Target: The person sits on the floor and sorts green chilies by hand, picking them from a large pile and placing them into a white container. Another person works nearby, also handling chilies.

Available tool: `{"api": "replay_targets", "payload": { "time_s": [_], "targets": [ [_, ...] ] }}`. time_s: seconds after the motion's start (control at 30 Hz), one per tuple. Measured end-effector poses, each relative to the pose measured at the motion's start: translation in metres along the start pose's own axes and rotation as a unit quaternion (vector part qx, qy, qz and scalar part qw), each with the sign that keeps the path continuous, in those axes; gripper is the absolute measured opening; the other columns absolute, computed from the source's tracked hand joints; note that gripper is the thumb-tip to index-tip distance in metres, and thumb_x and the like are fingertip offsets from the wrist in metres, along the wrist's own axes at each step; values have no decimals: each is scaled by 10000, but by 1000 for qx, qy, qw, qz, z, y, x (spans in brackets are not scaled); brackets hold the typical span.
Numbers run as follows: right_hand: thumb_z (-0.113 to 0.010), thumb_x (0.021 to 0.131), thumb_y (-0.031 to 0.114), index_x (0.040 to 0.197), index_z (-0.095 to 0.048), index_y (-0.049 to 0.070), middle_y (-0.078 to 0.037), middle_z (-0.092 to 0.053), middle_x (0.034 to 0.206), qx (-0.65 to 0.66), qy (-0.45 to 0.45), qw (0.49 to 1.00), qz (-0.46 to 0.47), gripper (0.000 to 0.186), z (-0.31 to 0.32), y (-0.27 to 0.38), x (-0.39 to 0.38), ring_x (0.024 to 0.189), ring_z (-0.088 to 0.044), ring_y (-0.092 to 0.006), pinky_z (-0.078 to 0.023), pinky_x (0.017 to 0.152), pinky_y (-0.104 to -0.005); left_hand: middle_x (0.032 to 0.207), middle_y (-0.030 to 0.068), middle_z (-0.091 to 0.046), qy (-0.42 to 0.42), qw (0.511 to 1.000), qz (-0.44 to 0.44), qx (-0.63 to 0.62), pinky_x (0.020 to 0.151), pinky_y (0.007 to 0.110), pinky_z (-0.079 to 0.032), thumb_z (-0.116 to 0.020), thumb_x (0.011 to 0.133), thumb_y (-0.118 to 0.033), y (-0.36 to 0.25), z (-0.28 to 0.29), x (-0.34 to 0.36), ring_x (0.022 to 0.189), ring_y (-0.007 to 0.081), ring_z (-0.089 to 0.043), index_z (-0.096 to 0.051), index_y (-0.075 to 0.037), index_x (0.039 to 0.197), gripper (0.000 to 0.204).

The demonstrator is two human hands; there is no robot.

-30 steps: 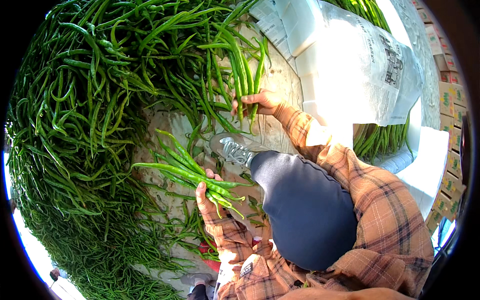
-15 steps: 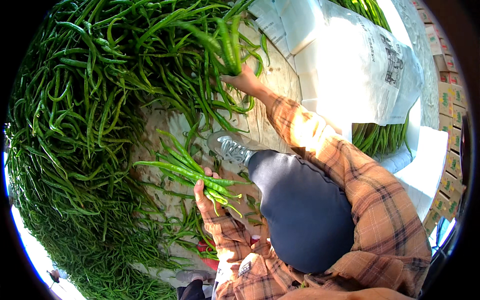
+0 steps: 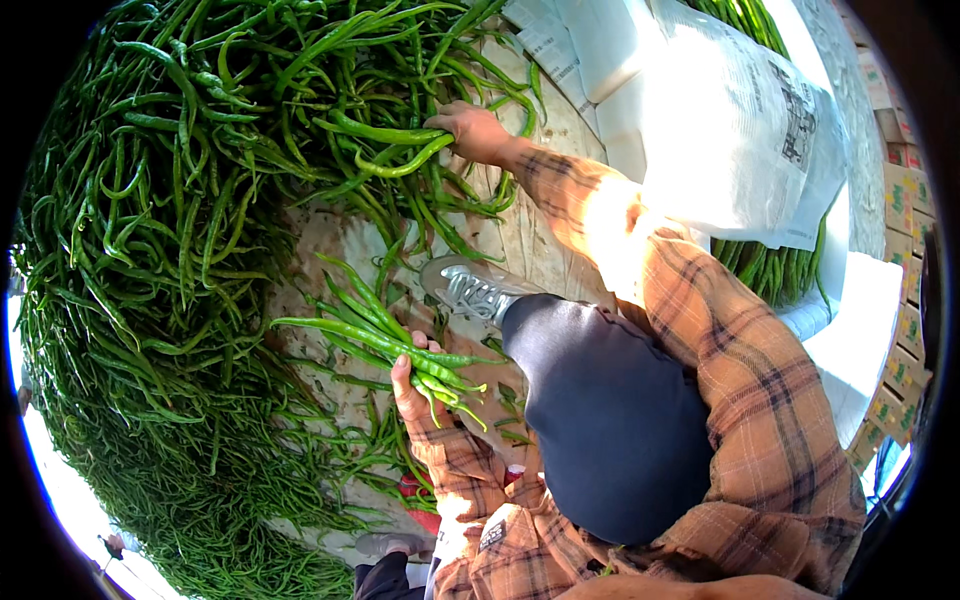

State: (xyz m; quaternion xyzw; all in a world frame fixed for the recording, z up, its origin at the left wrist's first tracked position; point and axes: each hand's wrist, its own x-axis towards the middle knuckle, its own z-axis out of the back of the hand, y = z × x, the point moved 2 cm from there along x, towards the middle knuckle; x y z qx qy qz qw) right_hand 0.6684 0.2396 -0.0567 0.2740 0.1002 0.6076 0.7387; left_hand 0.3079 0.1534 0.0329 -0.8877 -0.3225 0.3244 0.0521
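Note:
A small bundle of long green chili peppers (image 3: 362, 335) lies across my left hand (image 3: 410, 388), thumb pressed on top, above the sheet in the middle. Farther off, my right hand (image 3: 474, 134) reaches into the right edge of a great heap of green chili peppers (image 3: 170, 210). Its fingers are closed round a few chili peppers (image 3: 390, 133), which point left over the heap; the fingertips are partly hidden.
At the upper right stands a white box (image 3: 615, 130) with peppers inside, partly covered by printed white paper (image 3: 745, 130). Stacked cartons (image 3: 905, 270) line the far right. My grey shoe (image 3: 470, 288) rests on the stained pale sheet (image 3: 330, 240). Something red (image 3: 420, 505) is below my left forearm.
My right hand has come down from a blurred, raised position, and its peppers have swung from pointing up to pointing left. The left hand with its bundle has hardly moved.

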Motion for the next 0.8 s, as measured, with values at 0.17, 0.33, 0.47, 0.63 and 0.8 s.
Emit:
{"api": "replay_targets", "payload": {
  "time_s": [0.17, 0.33, 0.47, 0.63, 0.8],
  "targets": [
    [-748, 778, 153, 1048, -657, 76, -32, -666, 968, 388, -24, 918, -77, 295, 71, 51, 7, 923, -605, -173, -486, 828, -304, 1012, 85, -488, 1, 1000, -5, 11, 756, 358, -520, -607, 856, -190, -3, 0, 1, 886, 212, -522, -444, -29, 1146, 370],
    [-732, 814, 141, 1016, -659, 9, -65, -687, 870, 610, 64, 735, -291, 253, 96, 72, 19, 727, -627, -145, -514, 672, -275, 1014, 72, -475, 5, 999, -9, 33, 759, 368, -495, -619, 846, -215, -4, -10, 2, 871, 201, -500, -446, -33, 1119, 371],
    [-707, 837, 162, 997, -657, -29, -109, -694, 877, 683, 92, 657, -307, 254, 75, 90, 0, 725, -655, -168, -536, 607, -276, 1020, 76, -479, 22, 998, -8, 51, 774, 367, -496, -613, 846, -201, -9, -23, 5, 880, 207, -507, -453, -45, 1150, 377],
    [-695, 839, 131, 1056, -628, 27, -92, -694, 889, 698, 193, 612, -317, 250, 63, 133, -20, 786, -663, -168, -534, 617, -274, 1053, 102, -555, -4, 998, -20, 54, 699, 396, -573, -606, 853, -200, -17, -24, 21, 876, 235, -587, -484, -18, 1188, 400],
    [-686, 829, 55, 1296, -507, 65, -126, -660, 1045, 713, 191, 637, -222, 500, 53, 175, -40, 971, -629, -231, -482, 898, -354, 1011, 153, -640, -46, 977, -114, 177, 733, 388, -575, -635, 835, -170, -27, -37, 34, 844, 278, -652, -506, -7, 1207, 426]
  ]
}}
